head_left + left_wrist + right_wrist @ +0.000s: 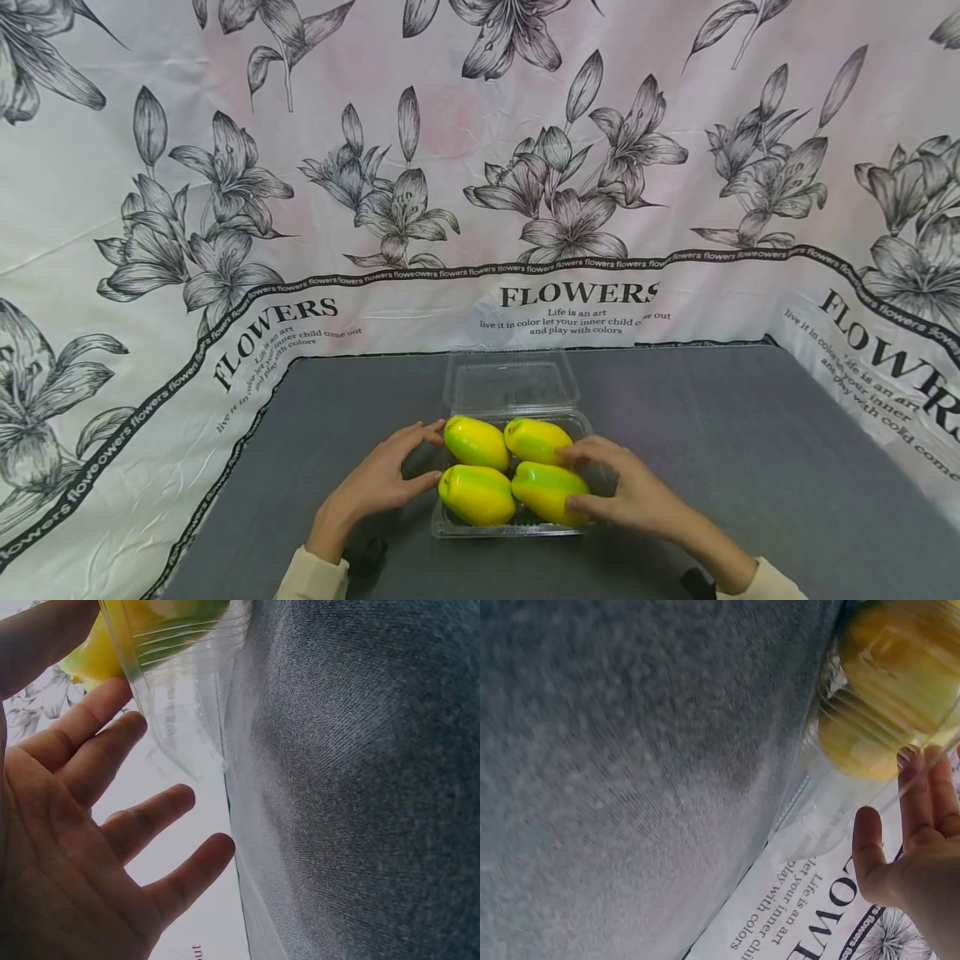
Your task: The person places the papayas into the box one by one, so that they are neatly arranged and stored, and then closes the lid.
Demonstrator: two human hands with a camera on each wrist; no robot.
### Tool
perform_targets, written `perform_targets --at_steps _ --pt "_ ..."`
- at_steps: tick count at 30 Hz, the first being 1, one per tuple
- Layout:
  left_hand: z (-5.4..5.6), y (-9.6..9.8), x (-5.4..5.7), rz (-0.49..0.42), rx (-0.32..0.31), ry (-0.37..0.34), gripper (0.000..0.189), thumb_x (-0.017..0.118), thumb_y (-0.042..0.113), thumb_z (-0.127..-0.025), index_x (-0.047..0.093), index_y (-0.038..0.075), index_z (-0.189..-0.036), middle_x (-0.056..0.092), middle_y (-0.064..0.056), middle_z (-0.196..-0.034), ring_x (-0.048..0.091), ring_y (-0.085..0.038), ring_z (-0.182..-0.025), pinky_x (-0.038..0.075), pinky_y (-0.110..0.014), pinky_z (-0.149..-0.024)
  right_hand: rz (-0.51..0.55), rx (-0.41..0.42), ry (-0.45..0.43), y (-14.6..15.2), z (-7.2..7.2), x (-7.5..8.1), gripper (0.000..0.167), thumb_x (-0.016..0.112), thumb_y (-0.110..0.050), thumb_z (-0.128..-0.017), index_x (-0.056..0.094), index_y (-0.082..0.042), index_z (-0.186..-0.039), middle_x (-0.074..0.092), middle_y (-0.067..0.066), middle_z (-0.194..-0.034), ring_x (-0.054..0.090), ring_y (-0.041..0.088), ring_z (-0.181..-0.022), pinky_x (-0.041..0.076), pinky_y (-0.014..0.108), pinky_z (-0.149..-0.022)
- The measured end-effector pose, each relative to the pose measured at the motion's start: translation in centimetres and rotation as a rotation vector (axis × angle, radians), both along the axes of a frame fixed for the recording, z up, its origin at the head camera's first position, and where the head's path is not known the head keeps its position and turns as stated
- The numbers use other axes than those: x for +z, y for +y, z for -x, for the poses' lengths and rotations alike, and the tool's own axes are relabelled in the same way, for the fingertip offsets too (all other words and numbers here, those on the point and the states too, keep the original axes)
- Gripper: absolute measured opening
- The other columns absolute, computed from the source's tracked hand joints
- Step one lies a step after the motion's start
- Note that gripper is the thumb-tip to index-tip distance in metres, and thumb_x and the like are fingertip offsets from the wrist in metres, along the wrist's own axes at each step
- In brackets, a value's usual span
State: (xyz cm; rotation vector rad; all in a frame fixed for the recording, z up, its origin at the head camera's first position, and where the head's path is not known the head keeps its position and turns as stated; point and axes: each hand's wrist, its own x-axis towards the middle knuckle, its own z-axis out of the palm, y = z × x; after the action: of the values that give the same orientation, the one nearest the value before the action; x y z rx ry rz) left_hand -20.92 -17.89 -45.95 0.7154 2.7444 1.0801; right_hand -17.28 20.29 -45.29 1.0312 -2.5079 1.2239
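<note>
We are holding our left hand at the left side of the fruit, its digits spread apart and gripping nothing; the thumb tip is reaching the near-left fruit, and a fingertip is reaching the far-left fruit. Whether those tips are pressing, we cannot tell. Our right hand is facing it from the other side, thumb by the near-right fruit and fingers by the far-right fruit, also apart rather than clamped round anything.

All four yellow-green fruits are sitting two by two in the clear container. We seem to be steadying or settling them, and in our judgement light, even pressure from both sides is serving best: a harder push from one hand is risking a fruit riding up over its neighbour. The thin plastic wall is probably flexing easily, so we are better off guiding the fruit itself than squeezing the sides.

Beyond the fruit, the clear lid is lying folded back on the far side. The container is resting on the grey tabletop, with a flower-printed cloth rising behind.
</note>
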Motion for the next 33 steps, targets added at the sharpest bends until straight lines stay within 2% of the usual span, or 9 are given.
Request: perform_targets --at_steps 7,13,16,20,26,30,33 --pt "0.0 0.0 -0.1 0.0 -0.009 0.012 0.042 0.074 0.036 -0.093 0.062 0.024 -0.132 0.04 0.011 -0.162 0.029 -0.034 -0.155 0.026 -0.07 -0.119 0.009 -0.153 -0.078 0.8 0.9 0.6 0.047 0.081 -0.026 -0.089 0.066 -0.016 -0.132 0.068 0.002 -0.125 0.062 0.021 -0.108 0.052 0.043 -0.093" --pt "0.0 0.0 -0.2 0.002 -0.009 0.011 0.042 0.074 0.039 -0.093 0.061 0.03 -0.132 0.039 0.011 -0.162 0.029 -0.034 -0.155 0.028 -0.069 -0.118 0.057 -0.248 -0.153 2.0 2.4 0.3 0.046 0.074 -0.022 -0.094 0.062 -0.008 -0.137 0.066 0.013 -0.129 0.063 0.031 -0.113 0.055 0.043 -0.094" --pt "0.0 0.0 -0.2 0.001 -0.004 0.005 0.042 0.074 0.039 -0.093 0.06 0.03 -0.132 0.039 0.012 -0.162 0.028 -0.033 -0.155 0.027 -0.069 -0.119 0.08 -0.298 -0.23 2.7 3.2 0.1 0.05 0.072 -0.025 -0.096 0.058 -0.005 -0.14 0.062 0.019 -0.134 0.063 0.038 -0.117 0.057 0.043 -0.092" --pt "0.0 0.0 -0.2 -0.001 0.0 0.009 0.041 0.074 0.039 -0.093 0.06 0.03 -0.132 0.04 0.012 -0.162 0.028 -0.033 -0.155 0.027 -0.069 -0.119 0.081 -0.351 -0.308 3.2 4.6 -0.1 0.056 0.068 -0.033 -0.098 0.053 -0.004 -0.144 0.057 0.024 -0.142 0.061 0.043 -0.123 0.057 0.049 -0.095" --pt "-0.1 0.0 -0.1 0.003 0.007 0.012 0.042 0.074 0.04 -0.093 0.06 0.031 -0.132 0.04 0.013 -0.161 0.029 -0.032 -0.155 0.028 -0.069 -0.119 0.033 -0.404 -0.426 3.0 6.9 0.1 0.067 0.064 -0.042 -0.1 0.044 -0.004 -0.151 0.05 0.023 -0.151 0.054 0.042 -0.134 0.05 0.057 -0.104" --pt "-0.1 0.0 -0.1 0.002 0.004 0.011 0.042 0.073 0.04 -0.093 0.061 0.029 -0.132 0.04 0.013 -0.161 0.028 -0.032 -0.155 0.027 -0.069 -0.118 0.03 -0.399 -0.521 2.5 8.1 0.3 0.075 0.062 -0.045 -0.1 0.034 -0.004 -0.157 0.042 0.024 -0.157 0.046 0.043 -0.141 0.045 0.059 -0.11" --pt "0.0 0.0 -0.1 0.002 -0.002 0.007 0.043 0.073 0.04 -0.094 0.061 0.028 -0.133 0.04 0.013 -0.162 0.028 -0.033 -0.156 0.027 -0.07 -0.118 0.047 -0.38 -0.558 2.2 9.0 0.3 0.079 0.062 -0.046 -0.1 0.03 -0.003 -0.159 0.039 0.026 -0.159 0.043 0.044 -0.143 0.045 0.058 -0.111"
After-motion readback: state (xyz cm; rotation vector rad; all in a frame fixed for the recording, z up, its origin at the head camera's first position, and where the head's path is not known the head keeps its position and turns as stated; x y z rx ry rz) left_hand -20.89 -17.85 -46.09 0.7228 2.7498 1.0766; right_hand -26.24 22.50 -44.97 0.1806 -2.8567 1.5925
